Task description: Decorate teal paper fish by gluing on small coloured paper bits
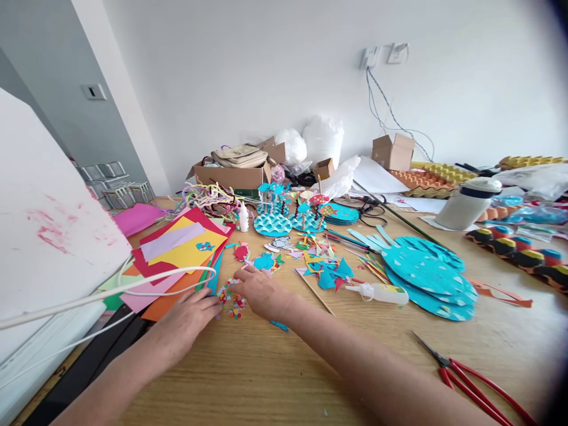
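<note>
Small round paper dots [237, 306] in many colours lie in a loose pile on the wooden table. My left hand [189, 322] rests at the pile's left side, fingers stretched out beside the stack of coloured paper [155, 260]. From the right, my right hand [261, 291] reaches to the dots with bent, parted fingers and its fingertips among them; I see nothing held. Just beyond that hand are a red paper cutout [242, 252] and a blue fish-shaped cutout [264, 261]. A thin wooden stick [316, 293] lies to the right.
Red-handled scissors [448, 364] lie near right. A glue bottle [377, 293] lies by blue paper discs [428, 269]; another glue bottle [244, 217] stands behind. Blue wave-patterned crafts [273, 225] stand at the back. A white cable [168, 273] arches over the papers.
</note>
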Motion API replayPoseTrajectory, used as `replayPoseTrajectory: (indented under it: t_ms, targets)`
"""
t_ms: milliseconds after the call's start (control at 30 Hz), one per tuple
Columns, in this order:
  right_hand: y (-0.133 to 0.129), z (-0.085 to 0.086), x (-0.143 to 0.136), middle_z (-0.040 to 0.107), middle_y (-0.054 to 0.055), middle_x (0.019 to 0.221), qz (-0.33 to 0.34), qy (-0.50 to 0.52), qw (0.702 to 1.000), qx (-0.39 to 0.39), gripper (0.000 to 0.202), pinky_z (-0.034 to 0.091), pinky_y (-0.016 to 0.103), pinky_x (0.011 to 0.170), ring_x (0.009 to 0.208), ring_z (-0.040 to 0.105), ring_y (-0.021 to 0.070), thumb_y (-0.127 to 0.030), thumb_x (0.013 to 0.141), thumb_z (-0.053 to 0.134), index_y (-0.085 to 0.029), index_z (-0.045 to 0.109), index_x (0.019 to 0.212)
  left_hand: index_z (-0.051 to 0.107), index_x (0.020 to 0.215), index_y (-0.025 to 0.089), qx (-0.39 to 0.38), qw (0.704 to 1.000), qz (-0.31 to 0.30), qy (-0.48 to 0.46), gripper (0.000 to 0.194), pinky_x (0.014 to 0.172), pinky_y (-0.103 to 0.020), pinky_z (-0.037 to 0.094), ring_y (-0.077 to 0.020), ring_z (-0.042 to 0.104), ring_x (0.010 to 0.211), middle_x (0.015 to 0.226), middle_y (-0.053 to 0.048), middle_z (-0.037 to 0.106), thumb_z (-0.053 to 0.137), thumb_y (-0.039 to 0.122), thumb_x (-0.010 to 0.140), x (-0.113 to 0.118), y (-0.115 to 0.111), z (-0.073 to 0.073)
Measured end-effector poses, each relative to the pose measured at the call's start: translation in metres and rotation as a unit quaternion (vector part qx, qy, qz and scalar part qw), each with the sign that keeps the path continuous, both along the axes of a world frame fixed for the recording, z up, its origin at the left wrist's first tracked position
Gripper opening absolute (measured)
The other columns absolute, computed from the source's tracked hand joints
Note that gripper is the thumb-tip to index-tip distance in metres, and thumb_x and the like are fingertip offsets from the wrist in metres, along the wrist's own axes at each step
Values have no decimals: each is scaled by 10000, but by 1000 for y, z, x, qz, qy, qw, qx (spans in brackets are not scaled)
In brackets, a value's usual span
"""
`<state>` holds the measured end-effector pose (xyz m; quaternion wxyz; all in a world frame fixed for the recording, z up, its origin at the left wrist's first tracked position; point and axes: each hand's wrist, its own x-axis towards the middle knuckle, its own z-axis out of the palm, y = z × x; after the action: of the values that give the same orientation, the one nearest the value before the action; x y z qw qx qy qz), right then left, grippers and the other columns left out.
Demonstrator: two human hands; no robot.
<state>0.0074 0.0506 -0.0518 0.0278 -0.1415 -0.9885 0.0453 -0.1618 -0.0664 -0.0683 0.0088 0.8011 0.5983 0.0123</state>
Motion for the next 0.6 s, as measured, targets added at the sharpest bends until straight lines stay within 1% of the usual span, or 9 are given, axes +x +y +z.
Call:
replayPoseTrajectory:
  t_ms: [67, 167, 267, 367, 433, 500, 600]
  targets:
    - [-1, -2, -4, 540, 81, 1031, -1, -10, 1000, 17, 274, 441, 375, 764, 1030, 447, 237, -133, 817, 444, -242, 585, 1025, 597, 1069, 219, 2, 1000, 6, 10, 406, 976, -423, 309, -239, 425, 1138, 1111, -51, 616, 411, 62, 744, -3, 0, -4]
    - [-1, -2, -5, 542, 79, 1033, -12, -22, 999, 30, 267, 447, 380, 760, 1033, 447, 244, -129, 803, 459, -238, 596, 1005, 615, 1034, 214, -1, 1000, 25, 12, 408, 951, -419, 339, -249, 419, 1148, 1106, -55, 616, 412, 38, 726, -9, 0, -3]
    - [0, 2, -1, 541, 82, 1046, -26, -19, 999, 28, 283, 447, 360, 772, 1044, 448, 237, -119, 803, 449, -226, 593, 1023, 629, 994, 205, -5, 999, 37, -11, 373, 909, -400, 377, -247, 486, 1058, 1047, -64, 634, 410, 45, 738, -10, 0, 1]
    - [2, 4, 0, 540, 85, 1058, -34, -16, 999, 19, 293, 441, 354, 783, 1049, 449, 236, -108, 807, 436, -214, 595, 1029, 634, 948, 197, -4, 999, 25, -36, 354, 847, -356, 413, -213, 537, 913, 946, -61, 649, 369, 43, 772, -3, 1, 7]
    - [4, 4, -2, 553, 85, 1030, -35, -16, 999, 12, 294, 428, 346, 804, 1032, 462, 223, -94, 800, 441, -203, 605, 1017, 634, 930, 182, -2, 999, 30, -34, 348, 817, -355, 423, -210, 542, 867, 904, -66, 648, 354, 39, 780, 4, 2, 11]
    - [5, 3, -6, 567, 84, 991, -32, -18, 999, 8, 294, 421, 329, 810, 996, 483, 208, -85, 795, 447, -196, 612, 1012, 636, 926, 167, -2, 999, 41, -22, 349, 812, -361, 426, -214, 543, 862, 895, -75, 646, 348, 31, 782, 11, 3, 12]
    - [4, 3, -10, 573, 82, 979, -24, -27, 999, 9, 282, 427, 327, 790, 971, 496, 210, -102, 802, 451, -202, 619, 1005, 622, 998, 169, -2, 999, 44, -6, 367, 859, -371, 412, -217, 535, 913, 953, -81, 639, 358, 27, 786, 20, 4, 10]
